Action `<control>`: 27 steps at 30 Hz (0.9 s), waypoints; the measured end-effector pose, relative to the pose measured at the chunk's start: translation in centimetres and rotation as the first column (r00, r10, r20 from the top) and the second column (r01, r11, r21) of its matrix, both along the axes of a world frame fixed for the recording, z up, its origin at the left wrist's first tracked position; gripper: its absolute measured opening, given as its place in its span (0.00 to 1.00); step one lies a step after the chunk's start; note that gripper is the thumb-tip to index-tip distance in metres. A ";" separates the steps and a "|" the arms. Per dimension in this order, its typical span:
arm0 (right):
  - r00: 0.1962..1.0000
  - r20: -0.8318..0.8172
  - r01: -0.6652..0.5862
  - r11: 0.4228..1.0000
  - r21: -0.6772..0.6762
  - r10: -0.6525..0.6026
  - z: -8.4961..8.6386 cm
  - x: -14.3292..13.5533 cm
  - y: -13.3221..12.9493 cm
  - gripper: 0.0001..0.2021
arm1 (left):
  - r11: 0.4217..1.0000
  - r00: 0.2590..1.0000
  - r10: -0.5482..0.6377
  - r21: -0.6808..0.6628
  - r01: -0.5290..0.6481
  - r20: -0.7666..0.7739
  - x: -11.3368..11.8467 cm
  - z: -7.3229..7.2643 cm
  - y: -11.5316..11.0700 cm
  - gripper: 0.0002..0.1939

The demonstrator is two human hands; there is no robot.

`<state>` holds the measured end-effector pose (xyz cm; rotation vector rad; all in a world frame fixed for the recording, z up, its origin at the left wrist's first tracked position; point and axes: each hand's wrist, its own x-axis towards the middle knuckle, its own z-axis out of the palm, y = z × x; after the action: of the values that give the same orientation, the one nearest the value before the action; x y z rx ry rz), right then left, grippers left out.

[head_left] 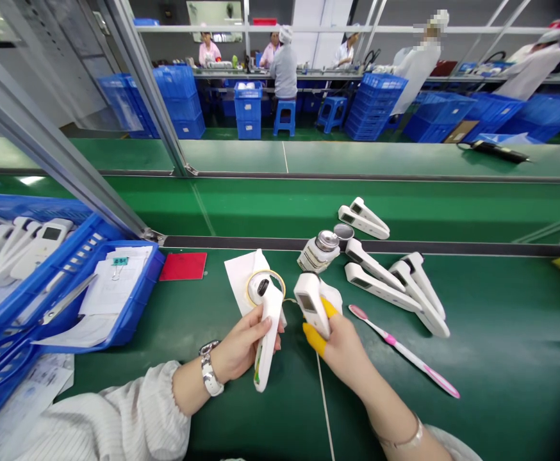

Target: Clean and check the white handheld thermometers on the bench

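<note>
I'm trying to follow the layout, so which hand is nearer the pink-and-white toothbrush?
Right. The right hand is just left of the toothbrush; the left hand lies farther left.

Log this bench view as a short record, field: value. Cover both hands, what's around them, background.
left hand: left hand grips a slim white casing
right hand: right hand, yellow covers on two fingers, grips a white device with a screen
near left hand: tape ring, white paper
near right hand: bottle, pink-and-white toothbrush, cluster of white units
far left: red card, blue basket holding papers
background: people seated and standing, stacked blue crates
</note>
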<state>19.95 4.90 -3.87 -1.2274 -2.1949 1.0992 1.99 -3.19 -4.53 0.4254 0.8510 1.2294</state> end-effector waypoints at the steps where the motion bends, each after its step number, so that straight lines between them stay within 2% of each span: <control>1: 0.998 0.039 0.045 0.998 0.048 -0.047 -0.2 0.3 0.7 0.15 | 1.000 1.000 0.003 0.001 -0.003 -0.004 0.0 0.0 0.0 0.15; 4: 0.981 0.121 0.136 0.983 0.125 -0.151 -0.9 1.2 2.5 0.10 | 1.000 1.000 0.011 -0.011 -0.012 -0.024 0.1 0.1 0.0 0.18; 7: 0.974 0.161 0.144 0.984 0.108 -0.161 -0.7 1.7 3.2 0.03 | 0.998 0.999 0.019 -0.053 -0.021 -0.043 0.3 0.1 0.2 0.21; 9: 0.984 0.128 0.111 0.991 0.074 -0.120 0.2 1.5 2.6 0.06 | 0.996 0.998 0.030 -0.080 -0.034 -0.046 0.4 0.1 0.3 0.22; 12: 0.998 -0.055 -0.017 0.999 0.028 0.018 1.8 0.1 0.5 0.11 | 0.993 0.998 0.051 -0.109 -0.056 -0.046 0.8 -0.3 0.3 0.21; 14: 0.985 -0.132 -0.101 0.991 0.090 0.113 2.2 -1.5 -1.1 0.10 | 0.990 0.996 0.068 -0.121 -0.074 -0.053 1.0 -0.5 0.1 0.18; 16: 0.985 -0.109 -0.113 0.975 0.189 0.135 1.9 -2.9 -2.0 0.10 | 0.989 0.995 0.078 -0.119 -0.085 -0.060 1.1 -0.7 -0.1 0.15; 20: 0.998 -0.038 0.065 0.957 0.284 -0.056 1.4 -3.4 -0.7 0.15 | 0.996 0.998 0.035 -0.079 -0.039 -0.051 1.3 -0.5 -0.7 0.16; 24: 0.968 -0.026 0.245 0.925 0.292 -0.248 2.6 -0.8 1.6 0.18 | 0.998 0.999 -0.044 -0.046 0.043 -0.013 1.6 0.0 -1.2 0.18; 27: 0.945 -0.067 0.326 0.907 0.265 -0.320 3.2 1.6 1.8 0.25 | 0.998 0.999 -0.043 -0.040 0.044 0.002 1.7 0.4 -1.4 0.18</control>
<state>21.59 6.69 -0.68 -1.3793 -1.9517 0.6488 3.71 -4.55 -4.18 0.4090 0.8601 1.1705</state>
